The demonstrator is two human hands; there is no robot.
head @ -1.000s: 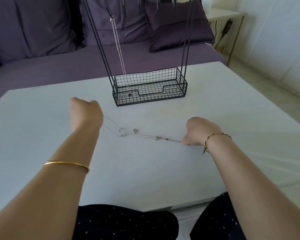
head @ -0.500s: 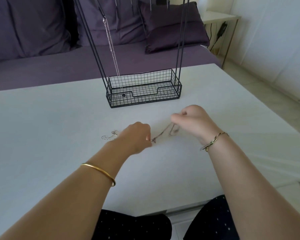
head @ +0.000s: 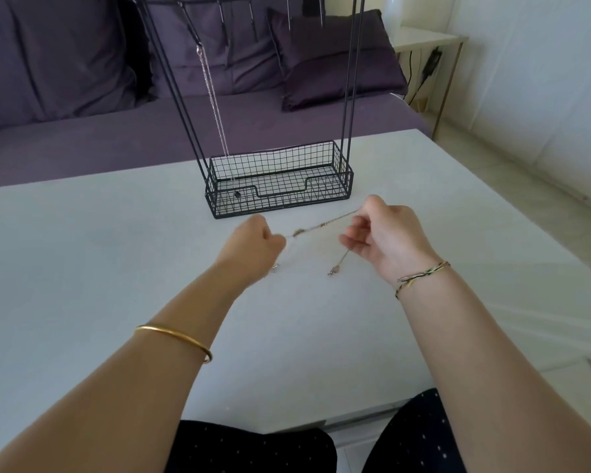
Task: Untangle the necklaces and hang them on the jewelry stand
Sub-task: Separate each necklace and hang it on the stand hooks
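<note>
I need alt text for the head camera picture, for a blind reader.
A person's left hand and right hand hold thin necklace chains stretched between them above a white table, small pendants dangling. Behind stands a black wire jewelry stand with one silver necklace hanging.

Living room of a home: a purple sofa (head: pixel 82 138) with matching cushions (head: pixel 338 70) stretches from ten to twelve o'clock behind a low white table (head: pixel 82 268). At one o'clock, a small side table (head: pixel 423 39) trails a charger cable (head: pixel 431 61) over pale floor tiles (head: pixel 526 203).
</note>
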